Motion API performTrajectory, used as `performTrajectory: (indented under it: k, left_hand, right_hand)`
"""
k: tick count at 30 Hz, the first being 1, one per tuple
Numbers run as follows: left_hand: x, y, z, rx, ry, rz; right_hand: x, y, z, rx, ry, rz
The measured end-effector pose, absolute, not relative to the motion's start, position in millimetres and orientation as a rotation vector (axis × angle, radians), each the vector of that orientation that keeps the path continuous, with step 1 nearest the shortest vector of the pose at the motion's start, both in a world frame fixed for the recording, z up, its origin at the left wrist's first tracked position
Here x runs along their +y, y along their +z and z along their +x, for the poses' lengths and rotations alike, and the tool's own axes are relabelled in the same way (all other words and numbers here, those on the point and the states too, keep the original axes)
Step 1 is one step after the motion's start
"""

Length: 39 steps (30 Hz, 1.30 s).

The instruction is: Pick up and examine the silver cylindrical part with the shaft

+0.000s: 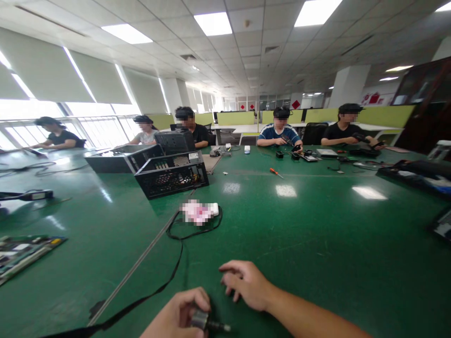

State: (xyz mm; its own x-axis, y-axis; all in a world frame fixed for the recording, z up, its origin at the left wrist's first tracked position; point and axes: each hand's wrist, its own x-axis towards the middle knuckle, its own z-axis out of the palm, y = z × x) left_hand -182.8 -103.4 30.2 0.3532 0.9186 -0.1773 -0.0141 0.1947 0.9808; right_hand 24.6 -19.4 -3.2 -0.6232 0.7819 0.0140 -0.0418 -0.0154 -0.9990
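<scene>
My left hand (179,314) is at the bottom edge, closed around a small grey metal tool (206,323) whose dark tip points right. Just beyond it, my right hand (246,284) rests low over the green table (299,244). Its fingers are loosely bent and apart, and nothing shows in them. A black cable (176,267) runs from near my left hand up to a small white and pink item (199,212) in the middle of the table.
An open black computer case (172,176) stands behind the cable, with a grey case (116,162) to its left. A circuit board (24,251) lies at the left edge. A red screwdriver (276,172) lies mid-table. Several people sit working at the far side.
</scene>
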Motion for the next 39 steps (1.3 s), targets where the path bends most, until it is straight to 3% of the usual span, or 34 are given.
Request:
performTrajectory:
  k: [6,11,39]
  left_hand:
    - [-39.0,31.3,-65.3,0.839,0.848,1.104]
    - [7.4,15.5,-13.8,0.834,1.027,1.021]
    - [17.9,3.3,-24.2,0.815,0.900,1.091]
  right_hand:
    - [-2.6,-5.1,158.6,-1.436,1.468,-0.866]
    - [2.3,-3.6,192.5,-1.555,1.147,-0.997]
    - [2.2,-1.0,169.9,-1.798,0.835,-1.130]
